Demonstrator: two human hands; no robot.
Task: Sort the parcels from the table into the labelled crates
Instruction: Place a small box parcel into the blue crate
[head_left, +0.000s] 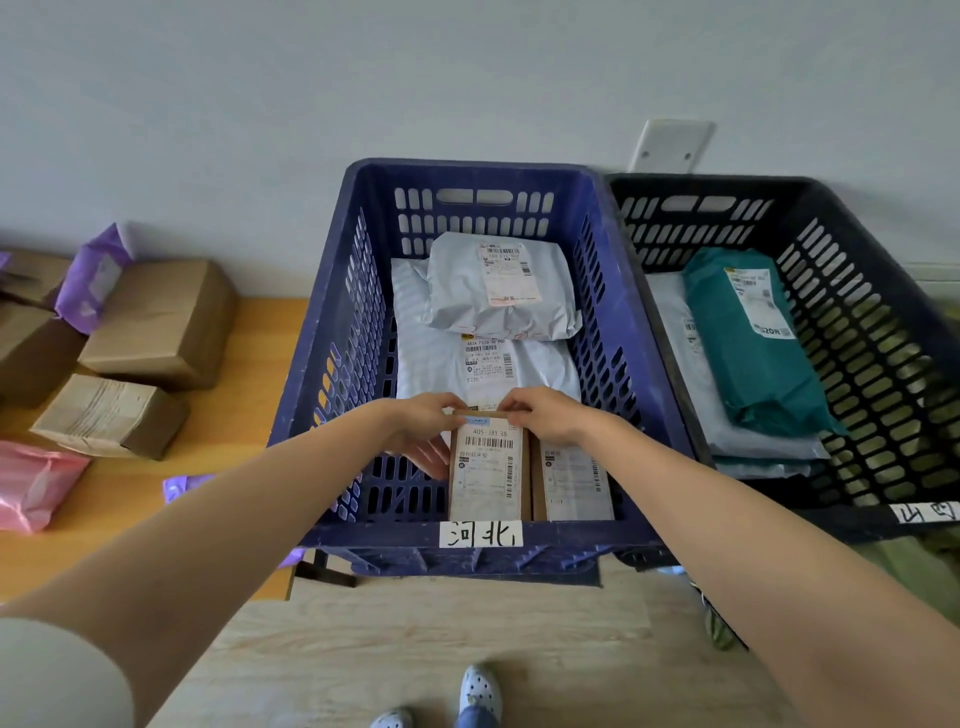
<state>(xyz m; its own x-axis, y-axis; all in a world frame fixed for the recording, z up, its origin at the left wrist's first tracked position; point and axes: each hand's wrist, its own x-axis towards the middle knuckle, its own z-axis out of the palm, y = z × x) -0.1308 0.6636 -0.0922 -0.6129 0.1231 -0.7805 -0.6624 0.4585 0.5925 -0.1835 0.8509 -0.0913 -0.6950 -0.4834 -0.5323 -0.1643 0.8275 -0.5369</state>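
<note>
A slim cardboard parcel (488, 467) with a white shipping label stands upright at the near wall of the blue crate (332, 332). My left hand (426, 426) grips its top left edge and side. My right hand (545, 415) pinches its top right edge. A second slim box (574, 483) stands right beside it. Behind them lie two grey mailer bags (498, 291), one on top of the other. The blue crate carries a handwritten label (480, 534) on its front rim.
A black crate (878, 322) on the right holds a teal bag (748, 338) on top of grey bags, with a label (927, 512) on its rim. On the wooden table (228, 415) at left lie brown boxes (161, 322), a purple bag (88, 280) and a pink bag (31, 483).
</note>
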